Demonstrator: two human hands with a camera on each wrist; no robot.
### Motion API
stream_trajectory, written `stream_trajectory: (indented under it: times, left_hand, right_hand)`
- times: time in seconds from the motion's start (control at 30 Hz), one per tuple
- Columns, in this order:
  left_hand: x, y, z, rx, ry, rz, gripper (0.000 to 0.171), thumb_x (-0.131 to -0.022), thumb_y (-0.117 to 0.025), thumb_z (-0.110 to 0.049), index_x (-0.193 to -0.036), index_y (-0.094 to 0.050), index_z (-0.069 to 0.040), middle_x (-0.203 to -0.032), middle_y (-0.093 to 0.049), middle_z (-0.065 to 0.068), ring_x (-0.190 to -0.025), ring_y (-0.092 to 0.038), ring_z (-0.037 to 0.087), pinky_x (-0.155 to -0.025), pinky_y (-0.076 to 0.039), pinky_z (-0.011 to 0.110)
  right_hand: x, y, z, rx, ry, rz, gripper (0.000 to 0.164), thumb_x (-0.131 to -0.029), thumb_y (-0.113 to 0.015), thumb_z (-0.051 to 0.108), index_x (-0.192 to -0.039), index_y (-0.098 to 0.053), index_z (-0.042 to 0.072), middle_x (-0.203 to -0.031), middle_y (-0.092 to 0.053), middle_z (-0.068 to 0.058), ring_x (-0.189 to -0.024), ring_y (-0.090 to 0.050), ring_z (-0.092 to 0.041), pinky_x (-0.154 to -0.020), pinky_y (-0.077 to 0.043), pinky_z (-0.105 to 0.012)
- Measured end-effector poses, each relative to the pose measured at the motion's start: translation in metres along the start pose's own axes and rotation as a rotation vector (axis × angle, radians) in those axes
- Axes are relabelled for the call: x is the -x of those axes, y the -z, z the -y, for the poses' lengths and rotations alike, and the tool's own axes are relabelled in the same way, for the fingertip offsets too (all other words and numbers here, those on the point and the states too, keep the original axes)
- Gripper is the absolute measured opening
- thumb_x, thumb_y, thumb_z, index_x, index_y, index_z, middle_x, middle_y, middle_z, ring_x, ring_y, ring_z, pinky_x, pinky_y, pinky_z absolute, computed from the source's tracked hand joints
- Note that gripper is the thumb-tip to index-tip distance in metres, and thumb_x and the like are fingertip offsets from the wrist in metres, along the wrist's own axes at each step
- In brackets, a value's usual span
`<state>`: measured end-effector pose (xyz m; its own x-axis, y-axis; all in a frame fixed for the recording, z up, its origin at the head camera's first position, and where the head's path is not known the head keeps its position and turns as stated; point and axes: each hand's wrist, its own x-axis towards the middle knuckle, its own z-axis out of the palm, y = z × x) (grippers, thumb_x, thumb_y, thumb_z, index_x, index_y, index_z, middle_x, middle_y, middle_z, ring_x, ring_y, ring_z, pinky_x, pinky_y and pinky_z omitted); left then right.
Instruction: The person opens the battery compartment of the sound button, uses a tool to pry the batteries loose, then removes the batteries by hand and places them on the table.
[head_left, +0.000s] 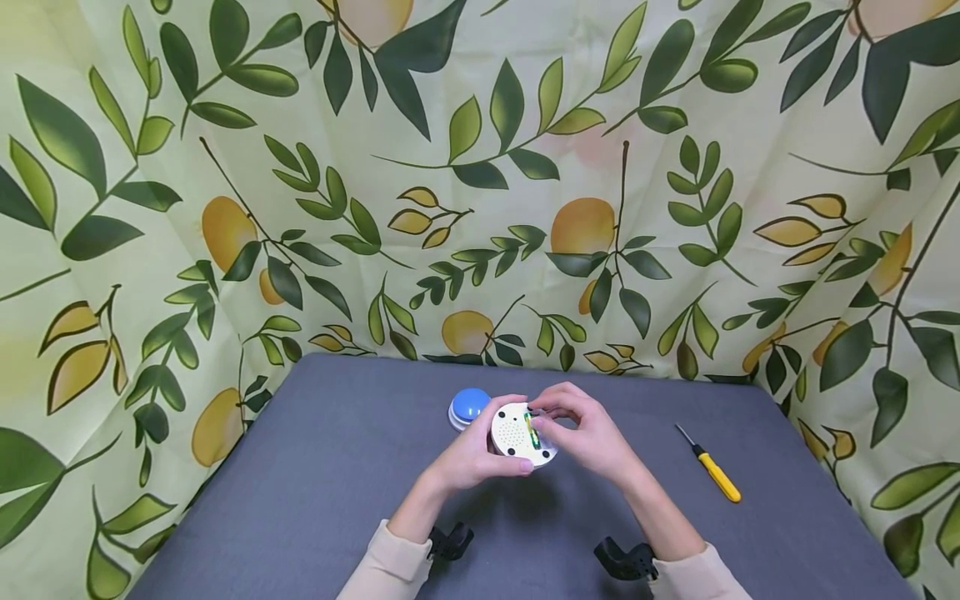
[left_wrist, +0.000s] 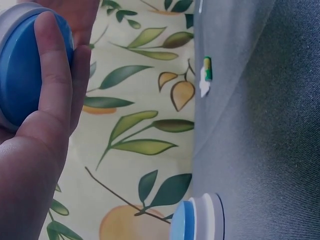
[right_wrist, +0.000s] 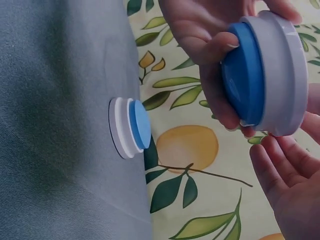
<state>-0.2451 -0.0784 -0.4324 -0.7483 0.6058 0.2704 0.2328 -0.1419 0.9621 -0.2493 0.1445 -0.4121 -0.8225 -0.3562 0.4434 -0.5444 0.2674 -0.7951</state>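
1. White and blue plastic makes up the round push button [head_left: 513, 435] that you hold above the table, near the middle of the head view. Its perforated underside, dotted with dark round feet, faces up toward you; its blue dome faces away.

2. Your left hand [head_left: 468, 450] grasps this button around its side. The thumb lies along the near edge of the underside, and the left wrist view shows fingers spread across the blue dome.

3. Your right hand [head_left: 591, 432] is at the underside, thumb and fingertips bent in close to a green-and-yellow battery [head_left: 534, 433] set there. Whether you pinch that battery or only touch it, you cannot tell from these views (your own fingers cover part of it).

4. Beyond your left hand, a second button [head_left: 471, 405], also blue over white, sits dome up on the grey table [head_left: 300, 500].

5. To your right, well apart from your hands, a screwdriver [head_left: 718, 477] with a yellow handle lies on the table, its metal tip pointing away from you.

6. In the left wrist view, a loose battery [left_wrist: 208, 69] lies on the table with a small white piece [left_wrist: 204, 89] just beside it.

7. Behind everything hangs a pale cloth [head_left: 480, 242] printed with leaves and orange fruit.
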Motion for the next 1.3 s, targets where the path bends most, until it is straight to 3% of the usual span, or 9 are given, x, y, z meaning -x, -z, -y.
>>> stream_trajectory:
  times: [0.4,0.6,0.77,0.9,1.3]
  left_hand:
    - [0.001,0.0,0.0,-0.015,0.011,0.001,0.084,-0.083,-0.079,-0.008,-0.151,-0.03,-0.002,-0.129,-0.051,0.013,-0.102,-0.064,0.018,-0.086,-0.055,0.028]
    - [0.001,0.001,0.002,-0.028,0.018,-0.008,0.084,-0.082,-0.08,-0.008,-0.151,-0.031,-0.003,-0.132,-0.05,0.013,-0.105,-0.063,0.019,-0.088,-0.055,0.029]
    - [0.001,0.002,0.002,-0.025,0.012,-0.011,0.084,-0.082,-0.08,-0.008,-0.151,-0.031,-0.003,-0.134,-0.049,0.014,-0.108,-0.062,0.02,-0.09,-0.054,0.028]
    - [0.001,0.003,0.001,-0.029,0.014,-0.013,0.084,-0.082,-0.08,-0.008,-0.151,-0.031,-0.003,-0.135,-0.048,0.014,-0.109,-0.061,0.02,-0.091,-0.053,0.029]
    - [0.001,0.003,0.001,-0.024,0.015,-0.03,0.085,-0.081,-0.079,-0.005,-0.151,-0.031,-0.001,-0.133,-0.048,0.015,-0.108,-0.06,0.019,-0.088,-0.055,0.028]
  right_hand:
    - [0.002,-0.002,0.0,-0.034,-0.042,0.027,0.013,-0.092,-0.075,0.013,-0.104,-0.075,0.014,-0.115,-0.064,-0.002,-0.106,-0.061,-0.023,-0.096,-0.05,-0.029]
    - [0.003,0.0,0.002,-0.065,-0.012,-0.013,0.013,-0.091,-0.076,0.009,-0.103,-0.073,0.011,-0.111,-0.066,-0.004,-0.104,-0.063,-0.022,-0.096,-0.052,-0.031]
    - [0.006,0.002,0.002,-0.071,0.008,-0.055,0.014,-0.091,-0.076,0.006,-0.103,-0.074,0.01,-0.106,-0.069,-0.005,-0.097,-0.066,-0.019,-0.087,-0.054,-0.029]
    - [0.008,0.005,0.003,-0.071,-0.027,-0.076,0.013,-0.09,-0.077,0.008,-0.103,-0.076,0.01,-0.102,-0.073,-0.004,-0.092,-0.068,-0.019,-0.079,-0.055,-0.03]
    - [0.012,0.012,0.002,-0.094,-0.052,-0.088,0.013,-0.088,-0.079,0.006,-0.101,-0.075,0.004,-0.096,-0.073,-0.009,-0.083,-0.067,-0.019,-0.071,-0.054,-0.029]
